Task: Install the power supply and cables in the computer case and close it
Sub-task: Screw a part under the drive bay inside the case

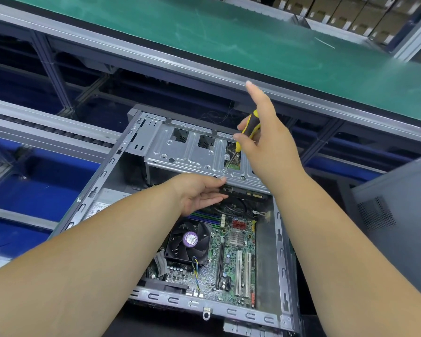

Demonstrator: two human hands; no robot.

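Observation:
An open grey computer case (88, 198) lies on its side in front of me, its motherboard (231, 261) and black CPU fan (187, 242) exposed. A silver drive cage (192, 154) spans the far end of the case. My right hand (265, 142) holds a yellow-and-black screwdriver (250, 125) between thumb and fingers, index finger pointing up, the tip standing on a screw on the cage top. My left hand (199, 190) reaches under the cage edge, fingers straight, touching a black drive (243, 192) below it. The power supply (107, 203) shows only partly at the case's left, behind my left arm.
A green conveyor belt (229, 37) runs across the back on an aluminium frame. Blue bins (34, 190) sit to the left below a roller track. A grey case side panel (399, 215) stands at the right. Cardboard boxes line the far top right.

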